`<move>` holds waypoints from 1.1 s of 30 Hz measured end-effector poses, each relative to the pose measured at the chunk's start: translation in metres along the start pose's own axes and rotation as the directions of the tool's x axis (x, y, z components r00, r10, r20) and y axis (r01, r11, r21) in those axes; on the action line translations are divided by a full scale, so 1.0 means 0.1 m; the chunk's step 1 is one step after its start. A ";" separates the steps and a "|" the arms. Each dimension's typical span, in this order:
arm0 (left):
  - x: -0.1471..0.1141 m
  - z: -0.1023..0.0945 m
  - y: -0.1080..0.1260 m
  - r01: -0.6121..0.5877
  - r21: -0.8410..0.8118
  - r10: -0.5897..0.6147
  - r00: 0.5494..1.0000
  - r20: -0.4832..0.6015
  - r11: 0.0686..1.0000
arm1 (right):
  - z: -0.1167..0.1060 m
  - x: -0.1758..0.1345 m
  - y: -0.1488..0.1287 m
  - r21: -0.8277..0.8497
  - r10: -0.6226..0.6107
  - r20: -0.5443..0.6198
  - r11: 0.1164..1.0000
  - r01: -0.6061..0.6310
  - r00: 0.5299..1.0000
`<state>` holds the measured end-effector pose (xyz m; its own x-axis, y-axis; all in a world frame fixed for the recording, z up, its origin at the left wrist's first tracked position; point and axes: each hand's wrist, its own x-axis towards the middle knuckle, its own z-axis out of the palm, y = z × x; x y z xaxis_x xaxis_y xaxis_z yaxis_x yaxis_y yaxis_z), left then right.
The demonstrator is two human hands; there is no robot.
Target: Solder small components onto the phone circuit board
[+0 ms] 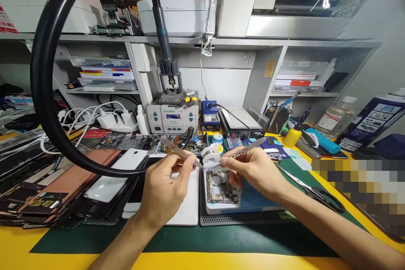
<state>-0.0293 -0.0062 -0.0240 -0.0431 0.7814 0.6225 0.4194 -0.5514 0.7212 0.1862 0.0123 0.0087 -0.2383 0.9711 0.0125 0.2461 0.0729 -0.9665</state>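
Note:
My left hand (166, 187) pinches metal tweezers (175, 147), whose tips point inward to the right. In my right hand (257, 173) is a second pair of tweezers (248, 148) with holes along the arms, its tips pointing left. Both sets of tips come close together above the far edge of a phone circuit board (229, 200); whether they grip something small is too fine to make out. The board lies on a white pad (215, 209) with a blue top beside it. Just behind the tips stands a solder wire spool (211, 156).
Stacked phones and housings (63, 185) fill the left side. A black hose (41, 71) loops overhead from the hot air station (173, 118). Scissors (311, 190) lie on the green mat (177, 240) to the right. Bottles (335, 116) and a spray can (371, 118) stand beyond.

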 end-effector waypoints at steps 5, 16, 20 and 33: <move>-0.02 0.00 0.01 -0.023 0.004 0.022 1.000 0.008 1.000 | 0.10 -0.03 0.03 0.003 0.033 -0.035 0.999 -0.033 0.999; -0.01 0.00 0.05 -0.074 0.063 0.074 0.997 -0.002 0.995 | 0.13 -0.04 -0.01 -0.062 0.012 -0.080 0.998 -0.017 0.997; -0.01 0.01 0.05 -0.081 0.074 0.082 0.997 -0.003 0.994 | 0.13 -0.04 0.00 -0.077 0.010 -0.077 0.997 -0.016 0.997; 0.00 0.01 0.06 -0.072 0.068 0.072 0.997 -0.001 0.995 | 0.14 -0.05 -0.02 -0.086 0.028 -0.068 0.996 -0.034 0.997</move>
<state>-0.0258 -0.0098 -0.0199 -0.0134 0.7394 0.6731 0.4821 -0.5850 0.6523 0.1739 0.0041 0.0072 -0.1667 0.9860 0.0026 0.3338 0.0589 -0.9408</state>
